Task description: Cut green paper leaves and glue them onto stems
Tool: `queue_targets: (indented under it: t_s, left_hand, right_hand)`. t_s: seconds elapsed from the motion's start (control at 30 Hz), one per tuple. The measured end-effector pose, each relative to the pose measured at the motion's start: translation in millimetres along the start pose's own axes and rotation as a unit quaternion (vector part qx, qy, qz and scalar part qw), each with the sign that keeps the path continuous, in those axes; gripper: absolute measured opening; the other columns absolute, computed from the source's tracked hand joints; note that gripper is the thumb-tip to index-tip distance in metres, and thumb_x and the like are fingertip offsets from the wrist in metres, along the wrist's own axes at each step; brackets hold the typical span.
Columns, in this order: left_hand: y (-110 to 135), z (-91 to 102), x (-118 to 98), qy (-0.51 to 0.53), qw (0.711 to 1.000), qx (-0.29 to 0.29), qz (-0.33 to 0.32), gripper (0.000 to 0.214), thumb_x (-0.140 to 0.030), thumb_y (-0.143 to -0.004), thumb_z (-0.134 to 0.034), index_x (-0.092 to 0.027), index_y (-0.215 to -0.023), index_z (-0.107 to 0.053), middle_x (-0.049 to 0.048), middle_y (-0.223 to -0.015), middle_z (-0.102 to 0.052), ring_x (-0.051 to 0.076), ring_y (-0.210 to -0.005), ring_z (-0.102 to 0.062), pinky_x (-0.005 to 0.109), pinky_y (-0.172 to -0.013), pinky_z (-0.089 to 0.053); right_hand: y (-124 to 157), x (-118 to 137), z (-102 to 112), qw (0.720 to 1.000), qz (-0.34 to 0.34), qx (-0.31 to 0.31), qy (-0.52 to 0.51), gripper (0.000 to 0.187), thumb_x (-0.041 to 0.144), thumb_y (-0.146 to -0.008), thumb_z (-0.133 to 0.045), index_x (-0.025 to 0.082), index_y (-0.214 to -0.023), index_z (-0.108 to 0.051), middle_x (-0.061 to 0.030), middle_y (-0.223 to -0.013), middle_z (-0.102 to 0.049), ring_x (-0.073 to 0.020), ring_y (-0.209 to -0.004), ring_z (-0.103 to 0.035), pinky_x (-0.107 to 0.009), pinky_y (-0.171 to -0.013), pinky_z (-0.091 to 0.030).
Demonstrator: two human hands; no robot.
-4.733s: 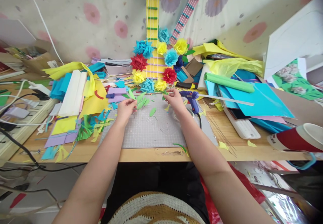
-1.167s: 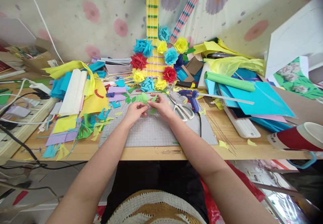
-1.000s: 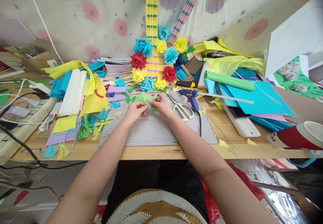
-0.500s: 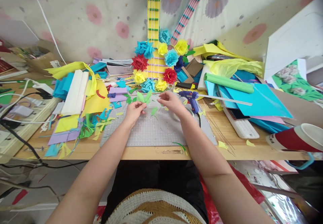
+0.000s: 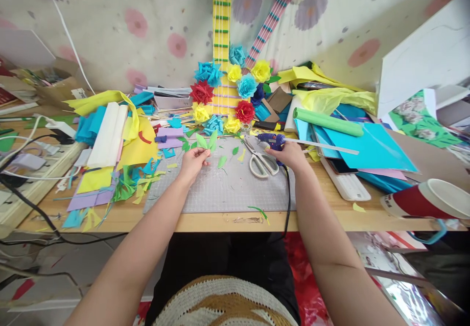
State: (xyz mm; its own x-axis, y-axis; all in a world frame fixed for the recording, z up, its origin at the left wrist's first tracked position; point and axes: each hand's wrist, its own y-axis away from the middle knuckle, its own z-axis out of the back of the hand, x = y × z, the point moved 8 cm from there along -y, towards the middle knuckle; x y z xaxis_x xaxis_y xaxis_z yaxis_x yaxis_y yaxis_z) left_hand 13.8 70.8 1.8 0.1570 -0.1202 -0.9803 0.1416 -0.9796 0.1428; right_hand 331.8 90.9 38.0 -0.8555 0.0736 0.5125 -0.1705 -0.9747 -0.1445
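Note:
Pinched in the fingers of my left hand [image 5: 196,163] is a sprig of light green paper leaves [image 5: 207,142], held over the left part of the grey cutting mat [image 5: 235,196]. My right hand [image 5: 291,155] is closed around the handle of a blue glue gun [image 5: 270,140], its nozzle pointing left and a long white glue stick [image 5: 326,146] sticking out behind. Just left of that hand lie grey-handled scissors [image 5: 260,162]. Loose green leaves [image 5: 222,161] rest on the mat between my hands.
A yellow paper guitar [image 5: 222,32] with paper flowers leans against the wall behind the mat. Paper scraps [image 5: 147,184] and a power strip [image 5: 33,189] lie left. Blue sheets [image 5: 378,147] and a red-and-white cup [image 5: 422,198] stand right. The glue gun's black cord [image 5: 288,208] hangs over the table edge.
My right hand has moved right from over the mat and taken hold of the glue gun. The scissors now show fully. My left hand still holds the leaf sprig.

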Motion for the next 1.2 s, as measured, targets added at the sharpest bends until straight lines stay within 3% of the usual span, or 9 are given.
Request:
queue_targets:
  t_s: [0.13,0.3,0.43,0.53,0.6,0.8,1.0,1.2]
  left_hand:
    - [0.2,1.0,0.7,0.007,1.000,0.001,0.007,0.017,-0.024,-0.063,-0.070,-0.012,-0.065,-0.058,-0.0017,-0.060,-0.059,0.002,-0.040,-0.039,0.026,-0.053,-0.052]
    - [-0.5,1.7,1.9,0.008,1.000,-0.002,0.010,0.020,-0.027,-0.061,-0.072,-0.012,-0.066,-0.059,-0.0012,-0.062,-0.060,0.002,-0.040,-0.039,0.027,-0.055,-0.052]
    - [-0.7,3.1,3.1,0.016,1.000,0.003,0.016,0.021,-0.029,-0.058,-0.073,-0.012,-0.064,-0.060,-0.0004,-0.062,-0.062,0.002,-0.039,-0.039,0.029,-0.059,-0.053]
    - [-1.2,3.1,4.4,0.019,1.000,0.011,0.020,0.024,-0.031,-0.056,-0.074,-0.012,-0.066,-0.063,0.0005,-0.063,-0.064,0.002,-0.039,-0.038,0.030,-0.058,-0.053]
    - [-1.6,3.3,4.8,0.017,1.000,0.010,0.019,0.025,-0.031,-0.056,-0.075,-0.012,-0.067,-0.063,0.0007,-0.064,-0.064,0.002,-0.038,-0.038,0.029,-0.056,-0.053]
    - [-1.2,3.3,4.3,0.024,1.000,0.000,0.017,0.027,-0.031,-0.054,-0.076,-0.012,-0.069,-0.064,0.0008,-0.064,-0.064,0.002,-0.039,-0.038,0.026,-0.051,-0.051]
    - [-2.7,0.3,5.7,-0.007,1.000,0.019,-0.002,0.027,-0.034,-0.056,-0.075,-0.013,-0.071,-0.066,0.0006,-0.067,-0.065,0.001,-0.039,-0.038,0.024,-0.049,-0.050]
    - [-5.8,1.3,8.0,-0.050,0.998,0.022,-0.027,0.025,-0.032,-0.059,-0.073,-0.013,-0.073,-0.066,0.0006,-0.066,-0.065,0.003,-0.039,-0.042,0.023,-0.046,-0.049]
  right_hand:
    - [-4.9,-14.0,-17.0,0.993,-0.074,-0.041,-0.082,0.040,0.050,-0.058,-0.068,0.015,-0.077,-0.062,-0.0117,-0.076,-0.065,-0.0279,-0.084,-0.060,-0.037,-0.070,-0.045]
    - [4.1,-2.3,-5.9,0.953,-0.082,-0.064,-0.286,0.042,0.052,-0.062,-0.064,0.016,-0.082,-0.061,-0.0066,-0.072,-0.063,-0.0196,-0.067,-0.059,-0.031,-0.056,-0.045]
    - [16.4,52.6,-0.6,0.901,0.039,0.057,-0.428,0.036,0.051,-0.066,-0.065,0.018,-0.081,-0.061,-0.0030,-0.073,-0.062,-0.0121,-0.060,-0.054,-0.026,-0.053,-0.041]
    - [31.6,97.2,-12.3,0.876,0.110,0.177,-0.435,0.035,0.049,-0.067,-0.066,0.017,-0.079,-0.062,-0.0016,-0.068,-0.059,-0.0098,-0.057,-0.050,-0.025,-0.052,-0.039]
    - [38.4,115.7,-24.9,0.868,0.125,0.216,-0.430,0.036,0.050,-0.066,-0.066,0.017,-0.077,-0.061,-0.0004,-0.064,-0.057,-0.0092,-0.055,-0.047,-0.024,-0.050,-0.037]
    - [39.0,114.8,-59.7,0.885,0.086,0.182,-0.419,0.039,0.058,-0.065,-0.064,0.019,-0.065,-0.058,0.0030,-0.048,-0.044,-0.0086,-0.046,-0.037,-0.025,-0.044,-0.033]
    - [40.0,96.3,-64.3,0.899,0.081,0.170,-0.395,0.037,0.057,-0.065,-0.065,0.021,-0.066,-0.059,0.0012,-0.053,-0.049,-0.0099,-0.047,-0.040,-0.026,-0.043,-0.036]
    - [36.2,92.1,-59.0,0.921,0.101,0.154,-0.343,0.032,0.049,-0.063,-0.069,0.021,-0.077,-0.065,-0.0016,-0.070,-0.063,-0.0186,-0.072,-0.058,-0.033,-0.069,-0.048]
